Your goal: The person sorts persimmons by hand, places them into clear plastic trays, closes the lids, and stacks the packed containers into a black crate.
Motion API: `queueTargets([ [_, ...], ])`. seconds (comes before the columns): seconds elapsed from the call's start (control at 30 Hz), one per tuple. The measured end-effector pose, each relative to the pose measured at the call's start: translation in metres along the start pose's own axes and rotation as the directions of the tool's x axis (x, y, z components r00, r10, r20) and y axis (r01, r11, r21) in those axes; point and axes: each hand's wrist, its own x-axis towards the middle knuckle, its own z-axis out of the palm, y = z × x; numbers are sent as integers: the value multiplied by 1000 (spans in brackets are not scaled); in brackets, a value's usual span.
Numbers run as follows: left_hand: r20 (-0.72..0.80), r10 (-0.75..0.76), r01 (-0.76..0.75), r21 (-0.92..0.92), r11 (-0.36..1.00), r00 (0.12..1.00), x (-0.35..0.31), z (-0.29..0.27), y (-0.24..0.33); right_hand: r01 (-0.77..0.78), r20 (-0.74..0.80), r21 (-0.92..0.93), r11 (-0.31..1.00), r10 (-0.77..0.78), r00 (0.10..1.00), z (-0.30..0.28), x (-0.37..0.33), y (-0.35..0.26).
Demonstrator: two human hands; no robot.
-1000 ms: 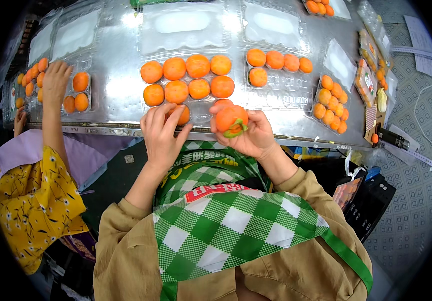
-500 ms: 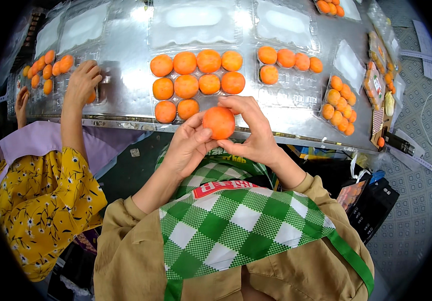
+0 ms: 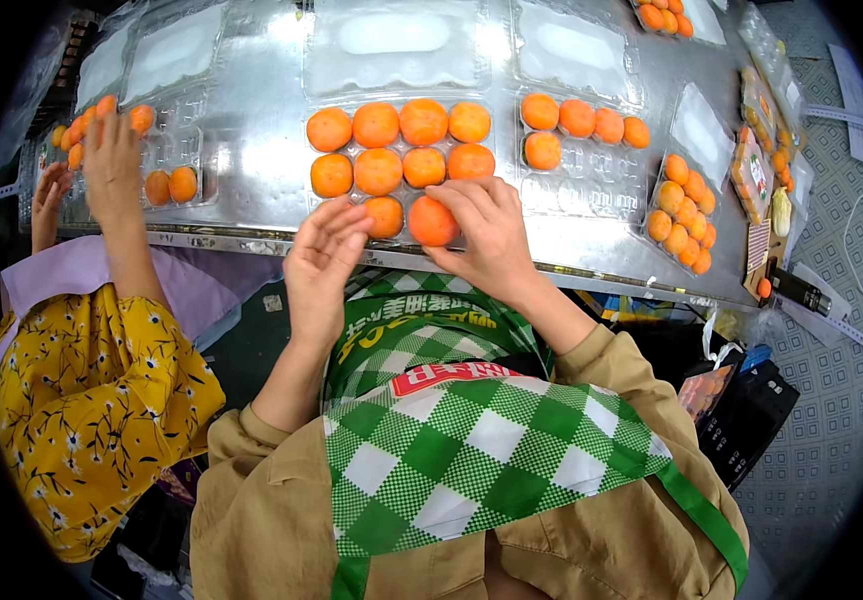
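Observation:
My right hand (image 3: 488,232) grips a round orange fruit (image 3: 432,221) from its right side, at the near row of a clear plastic clamshell tray (image 3: 303,150). That tray holds rows of similar fruit, and its lid (image 3: 391,75) lies folded back on the far side. My left hand (image 3: 324,262) hovers at the tray's near left corner, fingers loosely bent and apart, with nothing in it. Beside its fingertips sits another orange fruit (image 3: 384,217). The near left cup is partly hidden behind my left fingers.
A metal table (image 3: 261,120) bears more trays: a part-filled one (image 3: 581,165) to the right and a full one (image 3: 684,212) beyond it. At left, a co-worker's hand (image 3: 111,165) is over another tray (image 3: 173,150). Closed packs (image 3: 751,172) stand at the right edge.
My right hand has lowered the fruit from above the table's edge to the tray's near row. My left hand has let go of it and drawn left. The co-worker's hand has moved left.

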Motion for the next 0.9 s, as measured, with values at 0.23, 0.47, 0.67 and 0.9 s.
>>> queueTargets([
  [0.23,-21,33,-33,14,999,999,6,-3,16,21,68,-158,987,-10,998,13,-2,4],
  [0.47,-13,33,-33,1,999,999,5,-5,15,39,123,-148,988,-21,992,9,-2,6],
  [0.67,-21,40,-39,24,999,999,8,-4,18,49,11,-31,998,-49,999,3,-5,19],
  [0.9,34,129,-133,252,958,991,16,0,10,52,-16,-188,981,-56,998,2,22,21],
])
